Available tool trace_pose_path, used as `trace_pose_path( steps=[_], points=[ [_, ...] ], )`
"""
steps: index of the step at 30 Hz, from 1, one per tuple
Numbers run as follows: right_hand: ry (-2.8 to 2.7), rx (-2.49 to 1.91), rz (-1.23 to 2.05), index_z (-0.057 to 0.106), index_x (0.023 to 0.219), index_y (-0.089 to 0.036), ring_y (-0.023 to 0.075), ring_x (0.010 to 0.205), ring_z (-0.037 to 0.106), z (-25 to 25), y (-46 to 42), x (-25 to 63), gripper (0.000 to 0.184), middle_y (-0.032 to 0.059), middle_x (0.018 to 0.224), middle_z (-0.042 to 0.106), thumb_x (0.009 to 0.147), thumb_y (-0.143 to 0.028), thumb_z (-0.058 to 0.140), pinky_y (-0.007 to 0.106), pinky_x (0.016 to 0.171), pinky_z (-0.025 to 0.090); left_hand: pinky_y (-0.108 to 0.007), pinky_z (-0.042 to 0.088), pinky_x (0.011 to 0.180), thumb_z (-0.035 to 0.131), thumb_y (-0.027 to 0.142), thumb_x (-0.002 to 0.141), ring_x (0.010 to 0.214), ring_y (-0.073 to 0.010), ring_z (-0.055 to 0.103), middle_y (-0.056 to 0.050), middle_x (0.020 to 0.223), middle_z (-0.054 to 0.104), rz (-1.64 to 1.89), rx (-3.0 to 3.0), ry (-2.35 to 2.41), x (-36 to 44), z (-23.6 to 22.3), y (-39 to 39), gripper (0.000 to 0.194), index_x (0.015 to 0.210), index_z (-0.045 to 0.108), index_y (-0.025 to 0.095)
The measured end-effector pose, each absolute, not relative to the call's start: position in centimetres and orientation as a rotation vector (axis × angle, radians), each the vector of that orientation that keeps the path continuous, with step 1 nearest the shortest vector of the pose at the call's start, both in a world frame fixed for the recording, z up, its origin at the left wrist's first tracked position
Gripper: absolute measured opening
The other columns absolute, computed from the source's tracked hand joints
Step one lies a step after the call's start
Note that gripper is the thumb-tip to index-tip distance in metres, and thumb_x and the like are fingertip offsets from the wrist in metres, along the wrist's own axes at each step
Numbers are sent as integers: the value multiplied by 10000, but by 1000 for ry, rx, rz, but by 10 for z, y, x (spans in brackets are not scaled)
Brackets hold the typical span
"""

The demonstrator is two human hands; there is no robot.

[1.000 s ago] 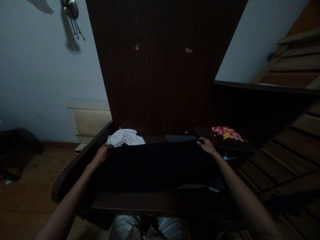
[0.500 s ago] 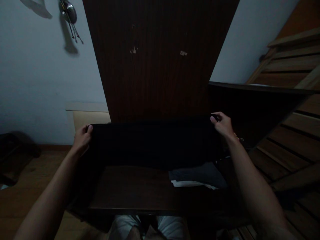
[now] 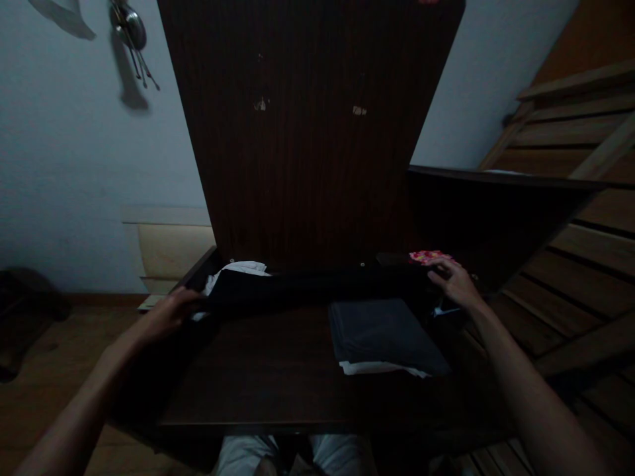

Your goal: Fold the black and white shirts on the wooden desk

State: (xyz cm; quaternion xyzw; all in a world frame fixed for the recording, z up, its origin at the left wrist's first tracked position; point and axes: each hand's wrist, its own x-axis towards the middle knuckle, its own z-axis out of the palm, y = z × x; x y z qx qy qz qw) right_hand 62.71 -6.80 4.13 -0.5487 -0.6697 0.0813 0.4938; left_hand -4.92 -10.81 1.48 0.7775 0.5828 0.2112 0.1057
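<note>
Two hands, left (image 3: 181, 307) and right (image 3: 449, 281), grip a black cloth (image 3: 297, 287); gray clothes (image 3: 384, 334) lie nearer, white cloth (image 3: 243, 268) behind.

Black cloth (image 3: 248, 289), plain and very dark, drawn out from side to side in a long, shallow band. Stretched crosswise over the back of the desk (image 3: 248, 377), between left hand (image 3: 178, 307) and right hand (image 3: 452, 283), held at both ends. Broader toward the left, with a slanting edge over part of the white cloth (image 3: 248, 266). Too dark to make out inner folds.
</note>
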Motion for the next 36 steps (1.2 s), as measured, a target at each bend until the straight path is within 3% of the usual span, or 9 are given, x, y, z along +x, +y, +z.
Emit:
trace_pose_path(
  steps=[5, 10, 13, 16, 22, 26, 29, 33, 36],
  points=[
    [-1829, -1508, 322, 670, 838, -227, 254, 827, 647, -23, -126, 643, 378, 71, 865, 684, 729, -586, 621, 399, 788, 527, -344, 499, 932, 476, 217, 707, 1047, -253, 653, -105, 1096, 702, 265, 2346, 1713, -32, -51, -150, 393, 1024, 706, 196],
    [-1951, -1535, 188, 681, 1038, -238, 257, 890, 652, -52, -152, 640, 340, 89, 976, 688, 796, -456, 581, 420, 829, 529, -387, 484, 980, 544, 213, 631, 1138, -298, 617, -111, 1192, 673, 224, 2431, 1836, -22, -64, -156, 429, 1030, 703, 215],
    [-2144, -1469, 34, 688, 1033, -249, 268, 920, 632, -58, -153, 636, 276, 89, 959, 696, 802, -329, 561, 446, 839, 518, -403, 481, 972, 573, 260, 633, 1125, -310, 614, -122, 1139, 678, 267, 2458, 1827, -24, -68, -151, 328, 937, 688, 213],
    [-2233, -1413, -137, 678, 929, -241, 272, 918, 618, -58, -148, 636, 206, 86, 916, 695, 786, -227, 531, 445, 835, 509, -347, 499, 899, 565, 310, 678, 1001, -263, 644, -81, 1007, 680, 366, 2455, 1757, -30, -70, -149, 180, 826, 624, 227],
    [-2197, -1413, -235, 628, 851, -226, 254, 896, 616, -57, -150, 638, 222, 74, 874, 667, 689, -140, 502, 403, 821, 511, -280, 505, 795, 518, 299, 696, 909, -229, 657, -59, 946, 673, 374, 2395, 1743, -31, -61, -160, 99, 735, 570, 224],
    [-2279, -1477, -76, 651, 876, -221, 247, 904, 638, -59, -157, 628, 282, 69, 916, 676, 644, -153, 507, 397, 834, 526, -330, 509, 876, 528, 327, 711, 1015, -263, 653, -68, 1000, 700, 358, 2382, 1751, -21, -56, -165, 221, 855, 656, 220],
    [-2266, -1497, -45, 679, 931, -223, 258, 962, 642, -57, -161, 621, 272, 79, 971, 692, 721, -209, 507, 421, 882, 524, -355, 510, 916, 531, 396, 750, 1012, -257, 661, -94, 1111, 687, 433, 2366, 1780, -15, -58, -161, 333, 970, 694, 205],
    [-2243, -1518, -35, 703, 956, -236, 247, 975, 652, -55, -163, 616, 286, 83, 991, 706, 870, -277, 434, 421, 888, 530, -373, 492, 975, 549, 281, 674, 1094, -254, 629, -105, 1211, 654, 427, 2435, 1697, -11, -64, -154, 404, 1032, 715, 197],
    [-2261, -1522, -125, 710, 963, -235, 243, 950, 662, -61, -163, 617, 270, 81, 985, 713, 847, -281, 471, 427, 897, 524, -399, 496, 972, 522, 213, 654, 1110, -263, 614, -110, 1195, 663, 424, 2465, 1691, -10, -68, -152, 417, 1016, 729, 194]
  ],
)
